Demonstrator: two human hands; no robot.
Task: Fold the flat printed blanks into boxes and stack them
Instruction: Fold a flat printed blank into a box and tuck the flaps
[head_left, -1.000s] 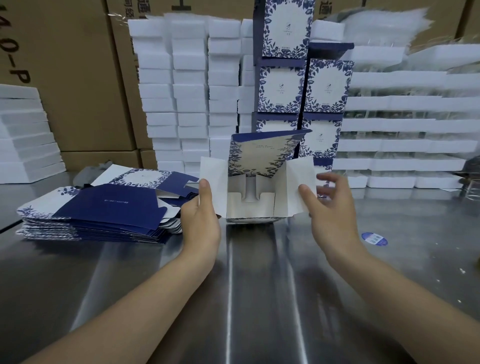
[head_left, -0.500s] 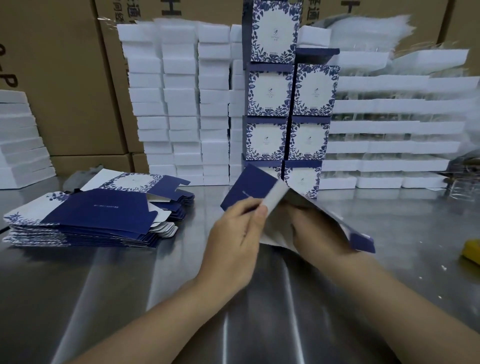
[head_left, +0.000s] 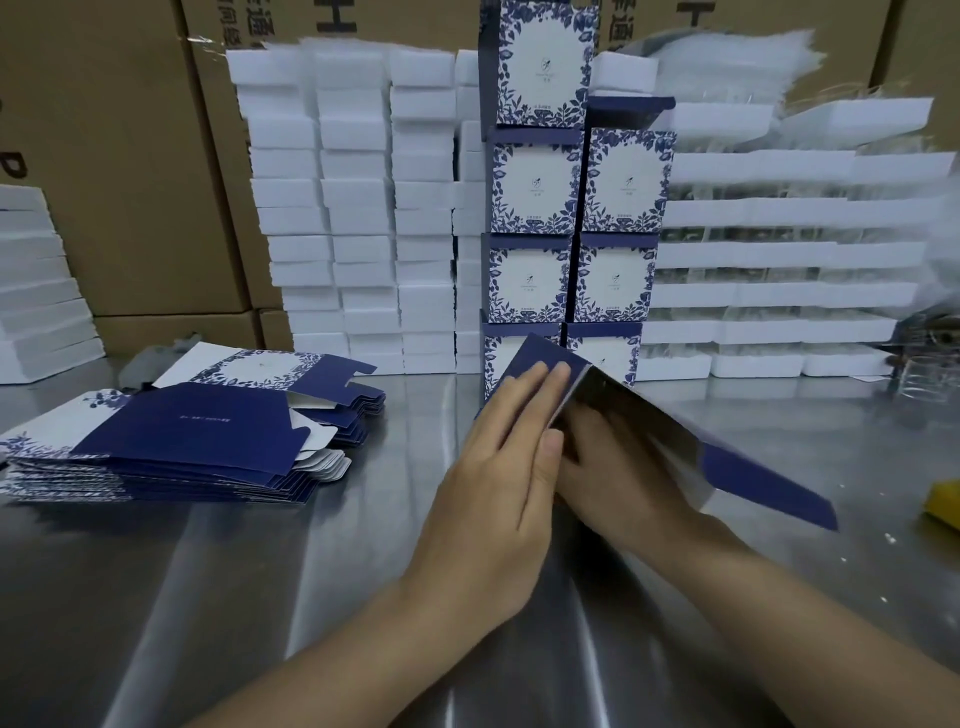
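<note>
The person's left grip (head_left: 498, 467), a bare hand, lies with straight fingers (head_left: 537, 379) flat on the outside of a navy panel of the half-folded box (head_left: 644, 418). The fingers press on the panel and do not curl around it. The thumb lies along the near edge of this panel, beside the other hand.

The right grip (head_left: 618, 473) reaches under the tilted side of the same box. Its fingers are hidden behind the left grip and the cardboard, so I cannot tell if it is closed or what it holds.

The box is in the middle of the steel tabletop (head_left: 260, 597), just in front of the stacked boxes (head_left: 540, 192). It is not yet square: one wall slopes down to the right and a long navy flap (head_left: 763, 480) sticks out low toward the right side.

The stacked boxes stand in two columns with a blue leaf pattern around a white field. The left column is one box higher than the right one. On the left of the tabletop there is a pile of flat blanks (head_left: 182, 447), navy and white, well apart from the hands.

Behind are piles of white foam blocks (head_left: 358, 208), rows of white trays (head_left: 779, 260) on the right, and brown cartons (head_left: 104, 156). A yellow object (head_left: 946, 501) shows at the right edge.
</note>
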